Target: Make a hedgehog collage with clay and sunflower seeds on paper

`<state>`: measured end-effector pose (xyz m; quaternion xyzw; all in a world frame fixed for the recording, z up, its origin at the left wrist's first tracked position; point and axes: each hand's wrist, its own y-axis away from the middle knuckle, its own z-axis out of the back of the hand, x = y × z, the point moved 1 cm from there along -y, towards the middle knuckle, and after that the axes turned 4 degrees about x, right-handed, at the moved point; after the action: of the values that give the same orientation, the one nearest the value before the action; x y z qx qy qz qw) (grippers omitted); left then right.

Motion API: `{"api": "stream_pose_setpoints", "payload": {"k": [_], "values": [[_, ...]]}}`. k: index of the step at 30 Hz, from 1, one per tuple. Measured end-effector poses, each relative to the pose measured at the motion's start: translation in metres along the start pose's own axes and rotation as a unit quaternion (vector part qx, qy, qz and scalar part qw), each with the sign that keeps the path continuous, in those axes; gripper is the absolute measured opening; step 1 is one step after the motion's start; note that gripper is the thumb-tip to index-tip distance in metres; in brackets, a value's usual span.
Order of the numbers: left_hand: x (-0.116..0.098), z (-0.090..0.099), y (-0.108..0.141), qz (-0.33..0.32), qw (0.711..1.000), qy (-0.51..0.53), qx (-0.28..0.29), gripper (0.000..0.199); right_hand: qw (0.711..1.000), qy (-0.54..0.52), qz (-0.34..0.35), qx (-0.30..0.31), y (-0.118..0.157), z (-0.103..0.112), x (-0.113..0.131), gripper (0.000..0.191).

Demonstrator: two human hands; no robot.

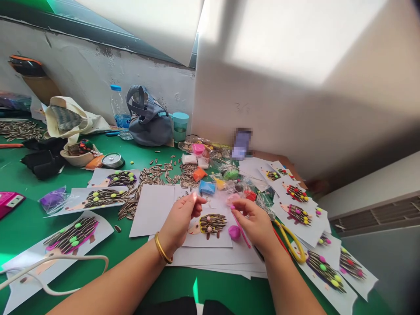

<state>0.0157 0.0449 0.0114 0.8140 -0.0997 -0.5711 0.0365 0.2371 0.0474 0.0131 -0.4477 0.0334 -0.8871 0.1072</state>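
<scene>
My left hand, a gold bangle on its wrist, hovers left of a hedgehog picture with its fingers curled and thumb against index finger. Whatever it may hold is hidden. The hedgehog's back is sunflower seeds, with two pale pink clay dots on them. To the right, my right hand pinches a tiny bit of magenta clay at its fingertips. Beside that hand lie a magenta clay ball and a thin pink stick. White sheets lie beneath the picture.
Loose sunflower seeds and bagged clay, including a blue lump, lie behind my hands. More hedgehog pictures spread on both sides. Yellow-handled scissors rest by my right wrist. A white cable crosses the left. Further back are a bag and a bottle.
</scene>
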Motion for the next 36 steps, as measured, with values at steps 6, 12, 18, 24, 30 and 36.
{"api": "stream_pose_setpoints", "payload": {"k": [6, 12, 18, 24, 30, 36], "values": [[0.001, 0.002, -0.003, 0.012, 0.999, 0.048, -0.012, 0.041, 0.99, 0.099, -0.001, 0.1, -0.003, 0.0, -0.001, 0.013], [0.002, 0.002, -0.003, 0.02, 0.998, 0.056, -0.018, 0.042, 0.977, 0.149, -0.061, 0.143, -0.003, 0.003, -0.002, 0.014], [0.002, 0.001, -0.002, 0.033, 0.997, 0.061, -0.017, 0.04, 0.97, 0.175, -0.072, 0.154, -0.003, 0.003, 0.0, 0.014], [0.0, 0.001, -0.001, 0.04, 0.996, 0.072, -0.022, 0.039, 0.972, 0.167, -0.083, 0.145, -0.002, 0.002, -0.002, 0.015], [0.002, 0.001, -0.002, 0.04, 0.996, 0.075, -0.021, 0.039, 0.979, 0.136, -0.044, 0.144, -0.001, -0.006, 0.003, 0.011], [0.002, 0.001, -0.002, 0.041, 0.996, 0.072, -0.023, 0.04, 0.98, 0.142, 0.032, 0.133, 0.001, -0.016, 0.011, 0.007]]}}
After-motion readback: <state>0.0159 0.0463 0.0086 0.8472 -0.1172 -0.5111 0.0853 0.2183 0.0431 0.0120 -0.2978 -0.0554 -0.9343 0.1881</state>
